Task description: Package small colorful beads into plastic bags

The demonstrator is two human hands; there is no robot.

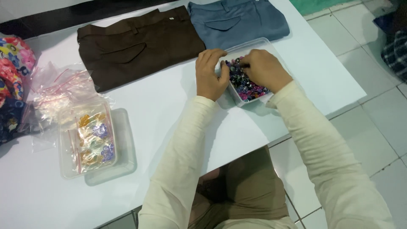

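Fig.: L hand rests on the left rim of a clear plastic tub; fingers curled over the edge, thumb inside touching the beads, nothing clearly pinched. R hand lies palm-down over the tub's right half, fingertips buried in the beads; whether it grips any cannot be told. Beads: small, glossy, purple/blue/pink, filling the tub, which sits on a white table nr its right edge. Just behind the tub: folded blue-grey trousers; beside them, to the left, folded brown trousers. Well apart, at left: second clear tub w/ small bags of orange and purple pieces, resting on its lid; a heap of empty zip bags behind it; floral cloth at far left edge.
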